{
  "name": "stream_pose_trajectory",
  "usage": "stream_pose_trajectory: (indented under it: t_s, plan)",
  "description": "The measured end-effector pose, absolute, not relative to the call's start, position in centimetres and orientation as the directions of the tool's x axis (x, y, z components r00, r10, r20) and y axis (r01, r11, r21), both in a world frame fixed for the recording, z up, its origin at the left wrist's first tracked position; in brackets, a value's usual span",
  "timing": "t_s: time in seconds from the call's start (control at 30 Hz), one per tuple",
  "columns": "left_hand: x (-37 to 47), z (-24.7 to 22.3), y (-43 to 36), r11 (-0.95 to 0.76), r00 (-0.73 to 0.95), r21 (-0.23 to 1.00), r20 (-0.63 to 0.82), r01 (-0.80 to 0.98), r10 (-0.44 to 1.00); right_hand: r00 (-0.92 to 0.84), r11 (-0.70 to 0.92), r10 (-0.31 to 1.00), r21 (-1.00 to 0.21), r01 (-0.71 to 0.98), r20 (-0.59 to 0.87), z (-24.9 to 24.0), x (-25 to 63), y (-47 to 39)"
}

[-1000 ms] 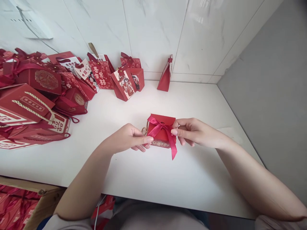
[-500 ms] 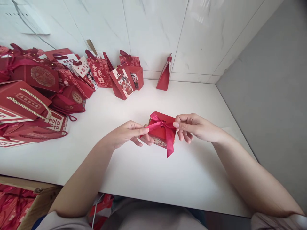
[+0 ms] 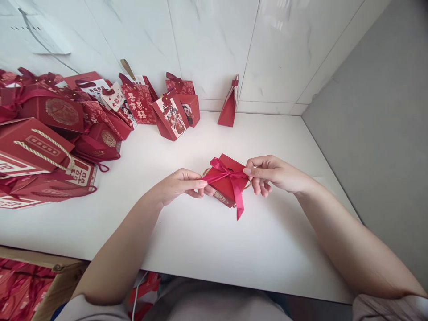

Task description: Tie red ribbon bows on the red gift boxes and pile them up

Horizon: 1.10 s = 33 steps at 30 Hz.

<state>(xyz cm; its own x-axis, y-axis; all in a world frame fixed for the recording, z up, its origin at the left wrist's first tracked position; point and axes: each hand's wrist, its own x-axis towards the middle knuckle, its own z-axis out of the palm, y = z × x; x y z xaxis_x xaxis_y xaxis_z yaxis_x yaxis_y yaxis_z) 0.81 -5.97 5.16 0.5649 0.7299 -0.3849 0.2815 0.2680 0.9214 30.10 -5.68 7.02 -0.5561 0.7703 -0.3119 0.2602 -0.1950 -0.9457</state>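
A small red box [image 3: 223, 189] stands on the white table [image 3: 200, 240], with twisted cord showing at its sides. Across its top lies a pink ribbon [image 3: 238, 196] tied in a bow, one tail hanging over the front. On the left of the box, my left hand [image 3: 183, 183] pinches one part of the ribbon between thumb and fingers. My right hand [image 3: 272, 174] pinches another part at the box's right side. The ribbon is stretched between both hands.
Many red gift boxes [image 3: 42, 147] are piled at the left. Several more [image 3: 170, 116] stand by the tiled wall, and a lone red box [image 3: 228, 107] is farther right. At the lower left, a carton [image 3: 63, 285] holds red packages. A grey wall borders the right.
The box has turned slightly between my hands. My left hand has shifted a little left, pulling the ribbon straighter, and my right hand has moved slightly up.
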Motion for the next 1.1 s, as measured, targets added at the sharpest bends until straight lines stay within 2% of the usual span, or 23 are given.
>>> stream_pose_trajectory:
  t_s: [0.4, 0.6, 0.7, 0.9, 1.1]
  plan:
    - [0.5, 6.1, -5.8, 0.222, 0.665, 0.884, -0.457, 0.411, 0.591, -0.541, -0.242, 0.761, -0.930, 0.276, -0.359, 7.0, 30.3, -5.4]
    - [0.5, 6.2, -5.8, 0.101, 0.791, 0.890, -0.442, 0.444, 0.423, -0.624, -0.247, 0.680, -0.921, 0.300, -0.385, 7.6, 30.0, -6.2]
    - [0.7, 6.2, -5.9, 0.087, 0.771, 0.879, -0.456, 0.469, 0.444, -0.642, -0.225, 0.668, -0.924, 0.308, -0.376, 7.6, 30.0, -6.3]
    - [0.9, 6.0, -6.3, 0.244, 0.677, 0.834, -0.546, 0.496, 0.493, -0.681, -0.187, 0.632, -0.926, 0.328, -0.369, 7.4, 29.9, -6.2]
    - [0.8, 6.0, -6.2, 0.223, 0.682, 0.859, -0.503, 0.461, 0.531, -0.658, -0.162, 0.678, -0.940, 0.301, -0.327, 7.4, 30.0, -6.2]
